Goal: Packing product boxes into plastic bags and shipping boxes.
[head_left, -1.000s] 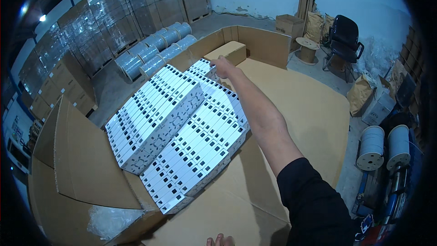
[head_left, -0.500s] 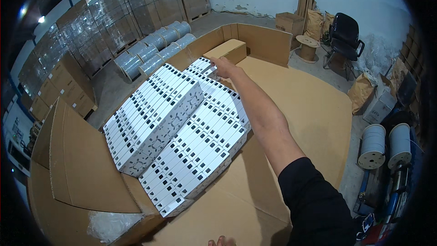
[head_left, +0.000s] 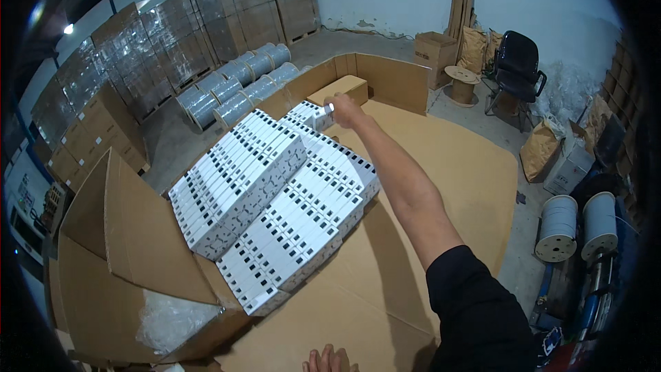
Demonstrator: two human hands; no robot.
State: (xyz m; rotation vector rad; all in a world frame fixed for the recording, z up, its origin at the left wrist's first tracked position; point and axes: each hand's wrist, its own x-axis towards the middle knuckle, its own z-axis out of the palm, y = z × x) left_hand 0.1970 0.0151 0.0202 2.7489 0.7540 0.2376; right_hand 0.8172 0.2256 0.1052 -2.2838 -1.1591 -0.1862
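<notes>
My right hand [head_left: 348,111] reaches to the far end of the stacked white pieces, its fingers closed on one slim white piece [head_left: 329,107]. Many more of these slim white pieces [head_left: 303,231] with small dark square openings lie packed in rows on the cardboard. On their left side a second layer [head_left: 237,172] rises higher, its patterned side facing me. Only the fingers of my left hand [head_left: 329,359] show at the lower edge, slightly apart and with nothing visible in them, over the brown cardboard.
The work surface is a large cardboard sheet [head_left: 447,158] with upright flaps [head_left: 396,83]. A closed cardboard box [head_left: 344,89] stands behind the pieces; clear plastic film [head_left: 175,320] lies at lower left. Wrapped spools [head_left: 234,86], a black chair [head_left: 516,65] and cable reels [head_left: 558,227] stand around.
My right hand has drawn slightly nearer, and a white end now shows at its fingers. More of my left hand has come into view. The whole view has shifted a little.
</notes>
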